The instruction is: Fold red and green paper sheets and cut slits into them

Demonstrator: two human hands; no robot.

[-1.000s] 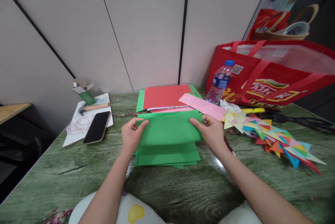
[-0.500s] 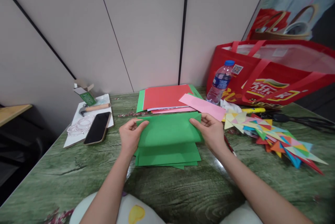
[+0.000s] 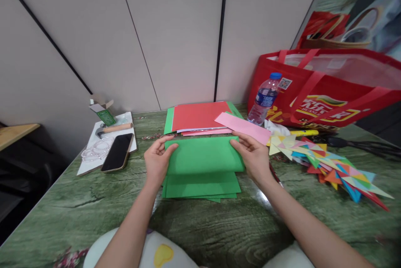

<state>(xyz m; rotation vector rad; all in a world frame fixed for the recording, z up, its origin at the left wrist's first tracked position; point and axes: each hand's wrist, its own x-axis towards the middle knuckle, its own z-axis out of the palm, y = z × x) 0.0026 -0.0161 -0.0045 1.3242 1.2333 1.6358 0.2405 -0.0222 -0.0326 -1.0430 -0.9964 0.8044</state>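
A green sheet of paper [image 3: 202, 155], bent over toward me, is held at its two upper corners. My left hand [image 3: 158, 159] pinches the left corner, with the thumb on the near face. At the right corner my right hand [image 3: 252, 157] grips it the same way; some fingers of both hands are hidden behind the paper. Several more green sheets [image 3: 200, 188] lie beneath it on the wood-grained table [image 3: 200, 226]. Just behind sits a stack of coloured paper with a red sheet [image 3: 200, 115] on top, and a pink strip [image 3: 242, 126] lies across its right side.
To the left, a white board [image 3: 90, 167] carries a phone [image 3: 117, 153], a hammer [image 3: 115, 128], clear looped cord [image 3: 97, 149] and an opened small box [image 3: 105, 114]. On the right are a water bottle [image 3: 265, 100], a red bag [image 3: 300, 88], folded paper pieces [image 3: 332, 163] and black scissors-like handles or cable [image 3: 354, 143].
The fingers of both hands have shifted slightly along the top edge of the green sheet. The sheet's upper edge sits a touch lower; the camera has moved a little.
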